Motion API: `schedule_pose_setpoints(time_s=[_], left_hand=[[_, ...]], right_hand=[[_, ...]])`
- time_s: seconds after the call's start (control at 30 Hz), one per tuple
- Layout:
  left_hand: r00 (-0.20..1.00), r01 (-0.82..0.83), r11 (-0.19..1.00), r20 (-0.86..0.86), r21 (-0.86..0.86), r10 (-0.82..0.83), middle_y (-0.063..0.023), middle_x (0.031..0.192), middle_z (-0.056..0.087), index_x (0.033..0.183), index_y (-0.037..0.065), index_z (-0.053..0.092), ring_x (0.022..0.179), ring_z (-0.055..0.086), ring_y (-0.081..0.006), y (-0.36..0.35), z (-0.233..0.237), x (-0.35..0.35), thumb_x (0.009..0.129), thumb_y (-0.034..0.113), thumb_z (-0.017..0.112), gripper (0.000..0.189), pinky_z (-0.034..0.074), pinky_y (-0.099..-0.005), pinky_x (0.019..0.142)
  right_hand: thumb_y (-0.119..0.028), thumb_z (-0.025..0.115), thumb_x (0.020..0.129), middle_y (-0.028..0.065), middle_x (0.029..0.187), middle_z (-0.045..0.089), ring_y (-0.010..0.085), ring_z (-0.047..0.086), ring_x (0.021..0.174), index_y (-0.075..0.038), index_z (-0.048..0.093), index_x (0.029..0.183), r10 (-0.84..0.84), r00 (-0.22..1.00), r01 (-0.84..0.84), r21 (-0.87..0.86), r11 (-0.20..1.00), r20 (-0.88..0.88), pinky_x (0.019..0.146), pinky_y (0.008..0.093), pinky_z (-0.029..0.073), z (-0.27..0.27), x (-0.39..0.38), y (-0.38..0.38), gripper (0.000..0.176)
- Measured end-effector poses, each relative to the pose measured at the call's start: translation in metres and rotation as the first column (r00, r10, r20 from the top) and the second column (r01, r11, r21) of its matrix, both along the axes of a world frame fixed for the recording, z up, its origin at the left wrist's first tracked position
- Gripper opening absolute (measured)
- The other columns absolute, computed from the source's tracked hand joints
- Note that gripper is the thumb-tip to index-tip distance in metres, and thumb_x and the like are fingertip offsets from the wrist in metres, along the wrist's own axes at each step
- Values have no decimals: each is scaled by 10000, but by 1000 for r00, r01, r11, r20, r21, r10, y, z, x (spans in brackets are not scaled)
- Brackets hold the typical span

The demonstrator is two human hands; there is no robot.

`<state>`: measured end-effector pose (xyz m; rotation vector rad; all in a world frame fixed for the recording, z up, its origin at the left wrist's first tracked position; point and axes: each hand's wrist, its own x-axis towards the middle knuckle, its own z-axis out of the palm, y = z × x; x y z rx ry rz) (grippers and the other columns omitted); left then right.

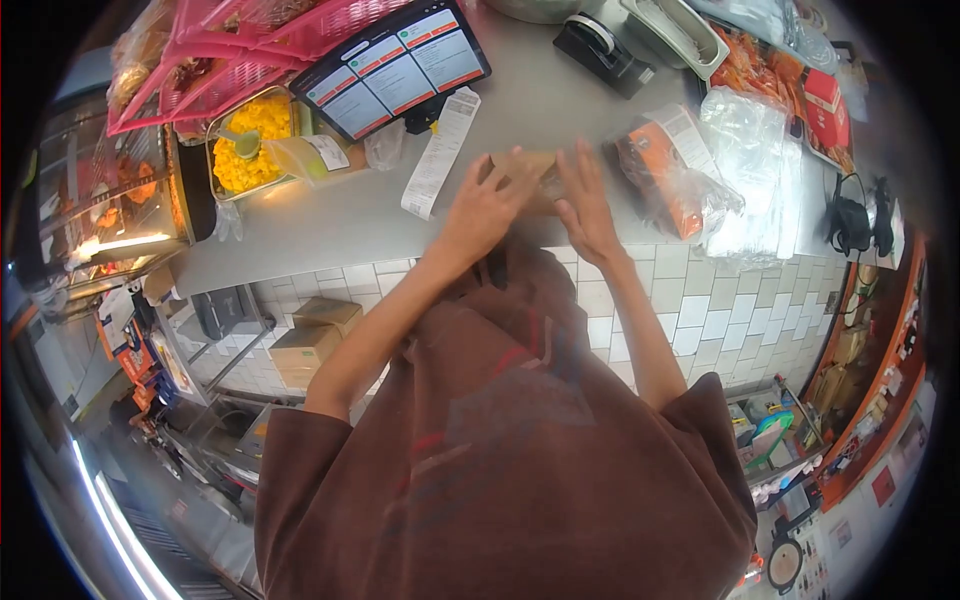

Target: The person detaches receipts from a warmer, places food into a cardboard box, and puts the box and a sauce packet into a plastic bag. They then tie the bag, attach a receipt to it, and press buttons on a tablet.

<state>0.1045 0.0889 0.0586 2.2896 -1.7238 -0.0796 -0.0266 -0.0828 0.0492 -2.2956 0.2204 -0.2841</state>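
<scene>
A brown paper package (527, 170) lies on the grey counter (330, 215) in front of me. My left hand (487, 205) curls over its left end, fingers bent on top of the paper. My right hand (585, 200) presses flat against its right side, fingers stretched out. The package is held between the two hands, which hide most of it. My brown sleeves and shirt fill the lower part of the view.
A long white receipt (440, 150) lies just left of the hands. Behind it are a tablet screen (392, 65), a tray of yellow food (248, 140) and pink baskets (250, 35). To the right are an orange wrapped pack (662, 180), clear plastic bags (755, 165) and a tape dispenser (600, 45).
</scene>
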Motion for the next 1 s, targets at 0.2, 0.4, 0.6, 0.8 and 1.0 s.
schedule_pose_setpoints(time_s=[0.2, 0.4, 0.6, 0.8, 1.0], left_hand=[[980, -188, 981, 52, -49, 190, -64, 1382, 559, 1339, 93, 563, 1377, 400, -334, 6, 3, -16, 857, 215, 699, 516, 314, -521, 1093], [815, -467, 866, -469, -180, 341, -212, 1541, 330, 1523, 19, 272, 1430, 292, -395, 18, -11, -28, 908, 239, 650, 754, 238, -506, 1143], [904, -234, 971, -377, -47, 200, -169, 1577, 295, 1537, 24, 248, 1472, 250, -335, 17, -26, -25, 962, 196, 567, 679, 210, -500, 1179], [930, -292, 906, -312, -307, 194, -169, 1291, 627, 1192, -12, 651, 1276, 552, -307, 26, -38, -22, 892, 136, 685, 336, 442, -417, 1053], [495, -650, 749, -818, -127, 292, -170, 1136, 709, 967, -15, 739, 1172, 642, -255, 23, -13, -15, 862, 93, 720, 152, 496, -326, 965]], right_hand=[[-345, 419, 1008, 145, 1614, 206, 418, 169, 1472, -154, 345, 1527, 213, 973, -226, -182, 957, -87, 1145, 537, 262, -23, 23, 1, 559], [-206, 543, 934, 155, 1542, 307, 464, 314, 1346, -142, 369, 1509, -25, 993, -5, -254, 967, -113, 1061, 550, 366, -25, 22, 46, 604], [-204, 595, 903, 188, 1396, 441, 445, 442, 1219, -98, 465, 1412, -129, 974, 89, -212, 973, -185, 969, 511, 450, -8, 18, 56, 536], [-222, 716, 846, 131, 1181, 590, 348, 550, 1110, -70, 565, 1197, -103, 972, 121, 76, 990, -211, 932, 432, 477, -6, 14, 27, 411], [-301, 756, 839, 159, 1266, 565, 330, 562, 1145, -43, 645, 1013, 147, 947, 15, 496, 868, -285, 964, 412, 465, -8, 27, 2, 331]])
